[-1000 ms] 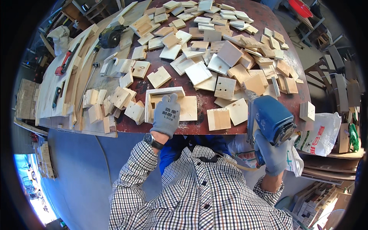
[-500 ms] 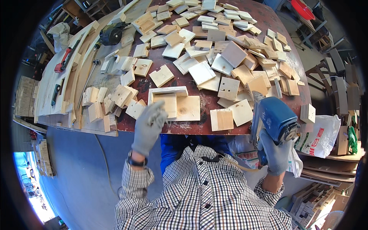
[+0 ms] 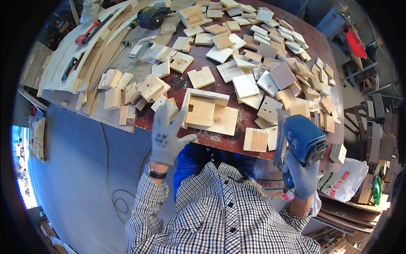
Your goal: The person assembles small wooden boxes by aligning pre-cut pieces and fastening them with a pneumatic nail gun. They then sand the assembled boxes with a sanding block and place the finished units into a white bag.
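My left hand (image 3: 165,137), in a grey work glove, is raised at the table's near edge with its fingers spread and nothing in them. Just right of it lies a small wooden assembly (image 3: 203,111): a square block against upright strips along its back and left side. A wider flat wooden piece (image 3: 225,120) shows from under it on the right. My gloved right hand (image 3: 301,173) grips the handle of a blue nail gun (image 3: 305,135), held up over the table's right front edge. Between the two hands rests a two-toned wood square (image 3: 256,139).
Loose wooden pieces (image 3: 245,86) lie heaped over the dark red table (image 3: 169,86). Left are long boards (image 3: 95,63), a black power tool (image 3: 151,17) and a red-handled tool (image 3: 87,34). White sacks (image 3: 343,180) hang at right; a hose (image 3: 105,161) lies on the floor.
My left hand has opened from a loose curl and drawn back from the wooden assembly. The nail gun stays in my right hand. The whole view has turned slightly.
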The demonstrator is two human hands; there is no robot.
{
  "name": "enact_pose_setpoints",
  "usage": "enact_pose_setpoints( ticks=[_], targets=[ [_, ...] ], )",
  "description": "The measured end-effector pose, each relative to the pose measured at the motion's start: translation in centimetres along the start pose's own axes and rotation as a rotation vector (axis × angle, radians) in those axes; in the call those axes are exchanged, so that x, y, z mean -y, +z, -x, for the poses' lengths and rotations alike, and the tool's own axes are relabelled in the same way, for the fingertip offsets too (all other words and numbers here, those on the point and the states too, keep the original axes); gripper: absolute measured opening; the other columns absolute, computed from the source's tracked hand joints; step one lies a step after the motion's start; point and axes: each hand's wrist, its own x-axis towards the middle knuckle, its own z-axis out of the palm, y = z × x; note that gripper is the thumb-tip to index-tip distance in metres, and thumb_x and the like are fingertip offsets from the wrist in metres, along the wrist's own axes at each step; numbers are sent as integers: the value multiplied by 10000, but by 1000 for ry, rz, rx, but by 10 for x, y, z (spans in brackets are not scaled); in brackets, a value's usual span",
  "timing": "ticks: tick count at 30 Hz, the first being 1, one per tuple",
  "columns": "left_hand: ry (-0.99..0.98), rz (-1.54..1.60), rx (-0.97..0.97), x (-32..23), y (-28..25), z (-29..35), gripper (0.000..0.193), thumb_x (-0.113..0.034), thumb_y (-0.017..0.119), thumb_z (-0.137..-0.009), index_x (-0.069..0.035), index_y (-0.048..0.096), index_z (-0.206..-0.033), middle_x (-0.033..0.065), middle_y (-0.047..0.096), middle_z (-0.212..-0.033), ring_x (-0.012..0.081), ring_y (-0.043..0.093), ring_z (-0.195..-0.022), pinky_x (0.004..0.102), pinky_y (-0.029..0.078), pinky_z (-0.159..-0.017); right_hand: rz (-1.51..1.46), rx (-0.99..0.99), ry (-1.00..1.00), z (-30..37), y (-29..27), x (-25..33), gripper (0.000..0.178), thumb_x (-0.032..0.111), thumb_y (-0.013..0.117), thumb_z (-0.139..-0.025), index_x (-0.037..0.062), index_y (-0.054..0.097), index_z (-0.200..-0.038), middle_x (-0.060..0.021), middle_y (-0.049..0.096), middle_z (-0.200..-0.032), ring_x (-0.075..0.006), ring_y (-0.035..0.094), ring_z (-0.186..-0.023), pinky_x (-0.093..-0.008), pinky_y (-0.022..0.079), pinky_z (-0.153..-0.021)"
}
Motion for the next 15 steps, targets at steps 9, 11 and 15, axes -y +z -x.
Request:
enact_pose_setpoints(
  ticks=[9, 11, 15],
  targets=[
    [-16, 352, -24, 4, 55, -12, 673, -242, 943, -713, -186, 734, -1351, 294, 455, -1600, 438, 543, -1408, 458, 478, -1153, 80, 157, -28, 2, 6, 1, 277, 78, 841, -845, -14, 722, -1076, -70, 785, -984, -140, 738, -857, -317, 585, -763],
    [-17, 378, -54, 4, 60, -11, 655, -230, 934, -730, -171, 732, -1350, 292, 492, -1566, 436, 563, -1384, 460, 493, -1133, 136, 145, -2, -2, 8, -3, 275, 80, 840, -848, -14, 718, -1076, -73, 782, -986, -136, 736, -866, -314, 584, -766],
    [-53, 327, -158, -6, 65, -6, 643, -232, 927, -741, -151, 730, -1348, 278, 557, -1499, 431, 597, -1337, 475, 513, -1102, 134, 147, -24, -6, 11, -6, 286, 89, 835, -855, -14, 710, -1090, -70, 777, -988, -127, 728, -874, -312, 581, -766]
  ],
)
